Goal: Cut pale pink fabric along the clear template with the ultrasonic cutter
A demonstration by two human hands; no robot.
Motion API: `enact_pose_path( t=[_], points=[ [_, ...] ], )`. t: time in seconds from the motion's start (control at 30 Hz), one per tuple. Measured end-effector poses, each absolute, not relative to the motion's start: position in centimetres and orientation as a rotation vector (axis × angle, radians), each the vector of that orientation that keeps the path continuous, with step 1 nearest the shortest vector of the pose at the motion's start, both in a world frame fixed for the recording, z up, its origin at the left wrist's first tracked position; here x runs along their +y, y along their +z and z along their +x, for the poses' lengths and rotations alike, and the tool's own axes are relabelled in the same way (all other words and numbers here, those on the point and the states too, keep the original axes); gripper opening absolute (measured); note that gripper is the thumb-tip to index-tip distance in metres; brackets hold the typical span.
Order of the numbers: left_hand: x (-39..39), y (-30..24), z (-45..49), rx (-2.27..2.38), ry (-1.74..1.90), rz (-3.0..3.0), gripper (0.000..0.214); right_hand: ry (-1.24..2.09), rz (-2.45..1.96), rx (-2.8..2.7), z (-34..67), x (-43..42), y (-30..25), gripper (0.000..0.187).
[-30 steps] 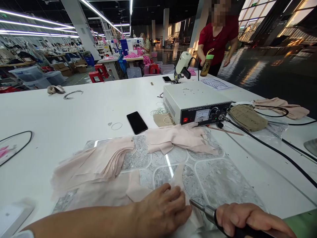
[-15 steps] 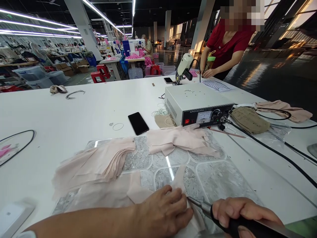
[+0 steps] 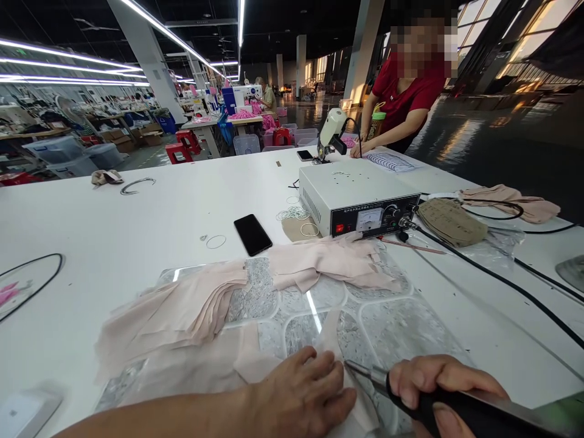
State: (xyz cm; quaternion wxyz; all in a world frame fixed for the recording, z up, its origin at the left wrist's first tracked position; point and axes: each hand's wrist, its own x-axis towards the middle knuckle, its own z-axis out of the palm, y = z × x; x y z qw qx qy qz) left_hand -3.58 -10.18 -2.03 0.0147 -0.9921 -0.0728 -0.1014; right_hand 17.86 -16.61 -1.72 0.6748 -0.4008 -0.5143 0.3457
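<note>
My left hand (image 3: 303, 392) presses down on a pale pink fabric piece (image 3: 332, 328), its fingers bent and drawn together. That piece lies on a grey marbled board (image 3: 406, 331) with a clear, glossy surface. Gripped in my right hand (image 3: 444, 384) is a pen-like hand tool (image 3: 375, 376) with a black handle and a slim metal tip. The tip points left at the fabric edge, right beside my left fingers; whether it touches the cloth I cannot tell. More pink pieces lie in a fanned stack (image 3: 182, 298) at the left and a looser pile (image 3: 328, 261) at the back.
Behind the board stand a black phone (image 3: 252, 235) and a metal control box (image 3: 360, 188) with a dial. A thick black cable (image 3: 479, 272) crosses the right side. A white box (image 3: 27, 413) sits front left. Across the table a person in red (image 3: 401, 103) stands.
The view has shifted slightly, so the far items sit a little left and lower. My hands and the tool hold nearly the same place on the fabric.
</note>
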Motion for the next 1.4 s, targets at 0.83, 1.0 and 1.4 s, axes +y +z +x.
enact_pose_path(
  t=[0.83,1.0,1.4],
  points=[
    [-7.6,-1.2,-3.6,-0.232,-0.264,-3.266,0.024,0.742,-0.782,-0.930,15.3,-10.7,-2.7,0.012],
    [-7.6,-1.5,-3.9,-0.252,-0.332,-3.279,0.024,0.727,-0.764,-0.871,15.8,-12.2,-1.1,0.006],
    [-7.2,-1.6,-4.5,-0.276,-0.275,-3.250,0.033,0.922,-0.764,-0.931,17.7,-17.7,-1.8,0.010]
  ],
)
